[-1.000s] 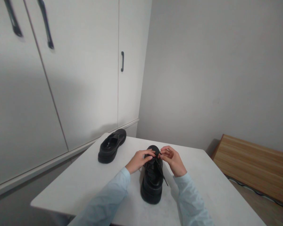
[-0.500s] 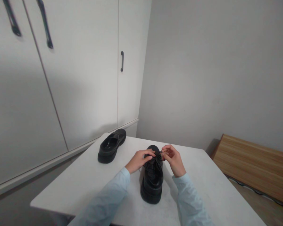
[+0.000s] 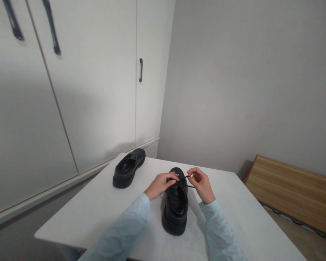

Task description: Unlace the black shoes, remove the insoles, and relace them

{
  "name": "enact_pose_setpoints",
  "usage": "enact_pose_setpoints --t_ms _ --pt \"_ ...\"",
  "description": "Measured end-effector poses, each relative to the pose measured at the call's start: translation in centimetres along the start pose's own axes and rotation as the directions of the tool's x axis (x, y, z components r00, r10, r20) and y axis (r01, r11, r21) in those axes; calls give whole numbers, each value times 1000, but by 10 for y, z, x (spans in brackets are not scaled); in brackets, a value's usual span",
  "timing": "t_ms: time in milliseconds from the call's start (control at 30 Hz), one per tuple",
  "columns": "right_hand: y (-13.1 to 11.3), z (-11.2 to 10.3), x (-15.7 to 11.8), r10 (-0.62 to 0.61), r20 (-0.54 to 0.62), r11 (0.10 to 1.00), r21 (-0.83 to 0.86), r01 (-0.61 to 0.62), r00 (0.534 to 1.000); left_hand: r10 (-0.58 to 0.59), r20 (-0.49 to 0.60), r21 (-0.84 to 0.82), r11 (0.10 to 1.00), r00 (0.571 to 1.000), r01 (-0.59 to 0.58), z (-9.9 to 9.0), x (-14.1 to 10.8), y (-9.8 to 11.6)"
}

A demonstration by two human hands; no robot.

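Lace: the lace (image 3: 190, 186) runs from the front of the near shoe's opening toward 3 o'clock, to the right fingertips; from those tips, the lacing lies at 9 o'clock.
Near shoe: the near shoe (image 3: 174, 221) sits upright on the table (image 3: 97, 214), long axis close to 12–6, toe at 12, heel at 6.
Left hand: the left hand (image 3: 161, 183) is the nearer one, coming in from 8 o'clock and touching the shoe; fingertips and thumb close together over the lacing, but whether they clamp lace I cannot tell.
Right hand: the right hand (image 3: 201, 184) is just off the shoe, coming in from 4 o'clock, thumb and forefinger pinched on lace.
Far shoe: the far shoe (image 3: 123, 181) lies at 10 o'clock from the near one, well apart, toe toward 1.
Shoes: two.
Hands: two.
Lace strands toward the right hand: two; ends or one loop, unclear.
Table: one.
Handles: three handles (image 3: 141, 70) on the cupboard (image 3: 97, 90).
Board: one wooden board (image 3: 293, 195), at 3 o'clock.
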State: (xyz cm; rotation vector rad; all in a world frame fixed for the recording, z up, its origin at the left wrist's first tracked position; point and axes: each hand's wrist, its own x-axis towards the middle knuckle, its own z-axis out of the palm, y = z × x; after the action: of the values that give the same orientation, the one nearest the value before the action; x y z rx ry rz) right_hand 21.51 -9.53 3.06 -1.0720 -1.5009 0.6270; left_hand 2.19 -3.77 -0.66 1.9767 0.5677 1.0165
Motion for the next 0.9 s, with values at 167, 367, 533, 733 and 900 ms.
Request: enact_pose_setpoints --t_ms 167,367,533,733,900 --pt "0 0 0 -12 -38 995 -104 8 999 -10 6 0 1000 1000 10 0 0 0" --pt "-1 2 -1 -10 -76 985 -172 -3 997 -5 9 0 1000 1000 5 0 1 0" --pt "2 1 -1 -38 -99 947 -323 4 994 -9 6 11 1000 1000 9 0 1 1" --pt "6 1 -3 -81 -102 864 -502 19 991 -9 2 11 1000 1000 9 -1 0 -1" --pt "5 3 -2 -220 28 818 -539 200 975 -6 -3 -9 1000 1000 6 0 0 0"
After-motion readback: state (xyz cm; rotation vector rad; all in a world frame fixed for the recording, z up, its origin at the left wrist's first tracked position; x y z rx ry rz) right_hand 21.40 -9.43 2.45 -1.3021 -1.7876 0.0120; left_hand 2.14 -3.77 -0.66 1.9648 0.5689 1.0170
